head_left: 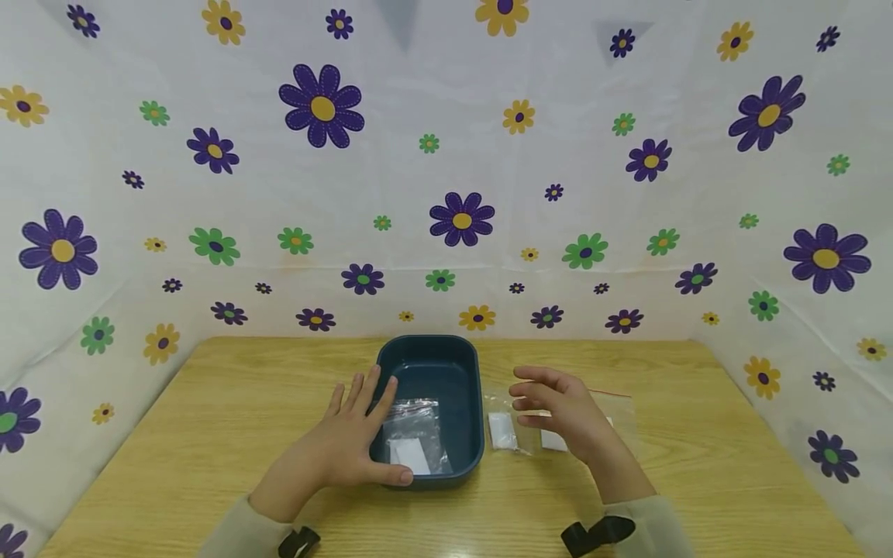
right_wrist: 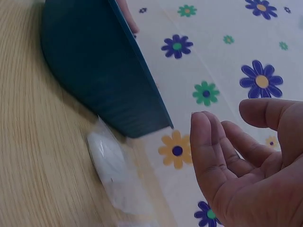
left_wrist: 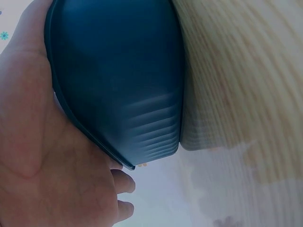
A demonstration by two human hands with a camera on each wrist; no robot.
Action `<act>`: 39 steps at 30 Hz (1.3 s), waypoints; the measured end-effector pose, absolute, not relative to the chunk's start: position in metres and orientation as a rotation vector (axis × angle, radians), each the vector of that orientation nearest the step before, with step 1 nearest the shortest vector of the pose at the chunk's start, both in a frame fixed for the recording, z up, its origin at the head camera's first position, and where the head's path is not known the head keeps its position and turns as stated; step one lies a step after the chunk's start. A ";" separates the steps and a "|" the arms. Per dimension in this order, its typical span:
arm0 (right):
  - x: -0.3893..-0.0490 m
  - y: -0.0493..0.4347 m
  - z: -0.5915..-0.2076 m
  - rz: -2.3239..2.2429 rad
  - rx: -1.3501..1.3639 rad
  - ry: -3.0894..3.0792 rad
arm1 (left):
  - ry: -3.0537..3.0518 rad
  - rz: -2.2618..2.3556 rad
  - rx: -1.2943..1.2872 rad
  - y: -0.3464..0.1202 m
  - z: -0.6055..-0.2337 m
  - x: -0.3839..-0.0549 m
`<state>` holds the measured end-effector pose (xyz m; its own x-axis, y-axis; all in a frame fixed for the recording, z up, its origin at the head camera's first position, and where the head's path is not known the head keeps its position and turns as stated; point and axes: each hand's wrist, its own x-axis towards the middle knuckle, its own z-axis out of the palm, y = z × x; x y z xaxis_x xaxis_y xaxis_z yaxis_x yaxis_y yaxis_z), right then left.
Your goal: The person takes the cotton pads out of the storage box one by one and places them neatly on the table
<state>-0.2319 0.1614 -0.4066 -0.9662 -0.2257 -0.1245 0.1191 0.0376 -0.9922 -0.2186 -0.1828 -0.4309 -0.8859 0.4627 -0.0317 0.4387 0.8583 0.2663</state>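
A dark blue rectangular bin [head_left: 460, 418] stands on the table. My left hand [head_left: 349, 442] rests along the bin's left rim with its fingers spread; in the left wrist view the palm lies against the edge of the bin [left_wrist: 118, 61]. Inside the bin, at the near end, is a clear zip bag [head_left: 418, 426] with a white piece in it. To the bin's right lies a small clear bag [head_left: 501, 431] with white contents. My right hand [head_left: 575, 418] hovers above another clear bag [head_left: 617, 407], partly hiding it. Its fingers are loosely curved around nothing.
The wooden table [head_left: 279, 380] extends on both sides of the bin. A white cloth [head_left: 418, 178] printed with flowers hangs at the back and along both sides. Black straps [head_left: 600, 535] sit at both wrists.
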 end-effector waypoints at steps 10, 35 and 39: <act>-0.235 0.128 -0.405 -2.004 -0.218 1.997 | 2.938 0.402 0.713 -0.181 -0.430 -0.219; -0.243 0.079 -0.397 -1.809 -0.437 1.912 | 2.928 0.424 0.692 -0.182 -0.433 -0.220; -0.242 0.072 -0.399 -1.800 -0.434 1.904 | 2.918 0.427 0.690 -0.181 -0.431 -0.219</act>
